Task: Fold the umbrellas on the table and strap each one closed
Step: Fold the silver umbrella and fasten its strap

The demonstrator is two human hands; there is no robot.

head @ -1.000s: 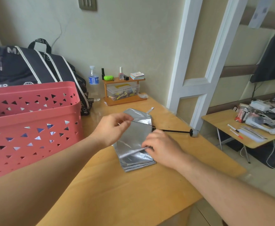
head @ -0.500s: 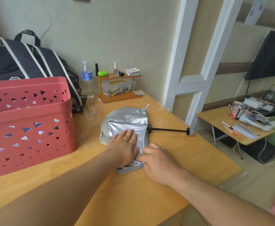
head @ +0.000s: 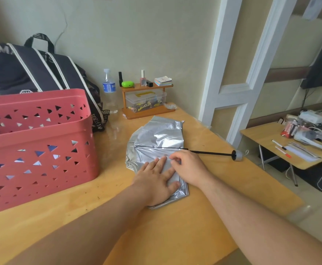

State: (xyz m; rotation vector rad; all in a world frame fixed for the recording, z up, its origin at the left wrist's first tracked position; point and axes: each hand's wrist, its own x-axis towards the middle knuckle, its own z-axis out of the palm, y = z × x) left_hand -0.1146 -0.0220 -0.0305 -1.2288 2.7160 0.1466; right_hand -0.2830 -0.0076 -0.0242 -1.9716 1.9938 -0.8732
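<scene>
Hands first: you have two at work, both on the one umbrella (head: pixel 156 138) in view. Your left hand (head: pixel 156 180) lies flat on the near end of the silver canopy, fingers straight and a little spread, thumb out toward the right, pressing the stacked folds down onto the table (head: pixel 175 236). Your right hand (head: pixel 189 169) sits just beside it, touching it, with the fingers curled in at the canopy's edge; they seem to pinch a fold of fabric there, though the fingertips are tucked under and you cannot see the grip itself.

One umbrella, then, lying at the middle of the table. Its silver fabric is creased and shiny, flattened into layered pleats under your left hand and spreading into a looser, rumpled fan beyond it. One thin black shaft (head: pixel 204 152) crosses the fabric just beyond your right hand and runs out over the table's right edge, ending in one grey round handle (head: pixel 237 155).

To the umbrella's left stands one red basket (head: pixel 37 150) with triangular holes. Behind the basket leans one black bag (head: pixel 37 73) with white stripes. Beyond the umbrella, against the wall, stand one clear water bottle (head: pixel 109 90) and one small wooden shelf (head: pixel 146 98) carrying a clear box, a green case and a few small bottles.
</scene>
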